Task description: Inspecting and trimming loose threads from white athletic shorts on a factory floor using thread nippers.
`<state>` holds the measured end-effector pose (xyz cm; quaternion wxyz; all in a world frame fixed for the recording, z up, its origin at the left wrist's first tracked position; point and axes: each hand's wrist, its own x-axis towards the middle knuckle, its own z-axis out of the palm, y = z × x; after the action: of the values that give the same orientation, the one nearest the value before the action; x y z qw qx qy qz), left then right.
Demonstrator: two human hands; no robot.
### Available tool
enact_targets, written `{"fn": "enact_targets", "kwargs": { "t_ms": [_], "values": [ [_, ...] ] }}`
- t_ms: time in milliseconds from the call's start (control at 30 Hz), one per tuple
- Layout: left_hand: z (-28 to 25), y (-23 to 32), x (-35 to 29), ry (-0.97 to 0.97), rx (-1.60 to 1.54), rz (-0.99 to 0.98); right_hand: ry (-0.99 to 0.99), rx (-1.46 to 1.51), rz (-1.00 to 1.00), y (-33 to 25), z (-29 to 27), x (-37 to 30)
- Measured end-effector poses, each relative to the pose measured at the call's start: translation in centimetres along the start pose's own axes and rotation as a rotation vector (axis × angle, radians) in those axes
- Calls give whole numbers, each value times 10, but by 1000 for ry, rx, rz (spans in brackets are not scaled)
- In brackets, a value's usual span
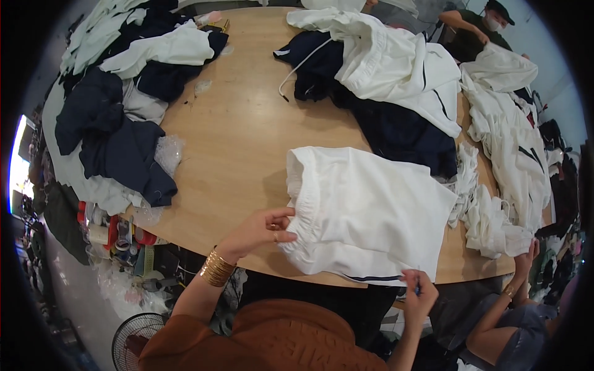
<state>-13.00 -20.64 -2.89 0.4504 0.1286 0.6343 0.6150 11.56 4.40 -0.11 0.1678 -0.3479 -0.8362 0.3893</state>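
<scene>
A pair of white shorts (pixel 365 213) lies flat in front of me, its gathered elastic waistband toward the left and a dark stripe along the near side. My left hand (pixel 260 232), with gold bangles at the wrist, grips the waistband's edge between thumb and fingers. By the lower hem corner, my right hand (pixel 421 295) is closed, fingertips at the cloth's near edge. A small bluish bit shows inside that hand; its kind cannot be made out.
White garments (pixel 396 59) and navy garments (pixel 402 127) are heaped beyond the shorts on the wooden table (pixel 241 117). More navy clothes (pixel 133 154) lie at the left. On the right, a co-worker's hands (pixel 526 256) touch white cloth; another person (pixel 476 28) handles white fabric at the far right. A fan (pixel 137 343) stands lower left.
</scene>
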Motion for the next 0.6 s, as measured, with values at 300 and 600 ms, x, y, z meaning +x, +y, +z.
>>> {"fn": "enact_targets", "kwargs": {
  "t_ms": [300,600],
  "values": [
    [84,-5,-5,-374,261,220,-214,434,39,-74,68,-2],
    [90,15,24,448,748,752,-78,633,-103,-67,36,15]
  ]
}}
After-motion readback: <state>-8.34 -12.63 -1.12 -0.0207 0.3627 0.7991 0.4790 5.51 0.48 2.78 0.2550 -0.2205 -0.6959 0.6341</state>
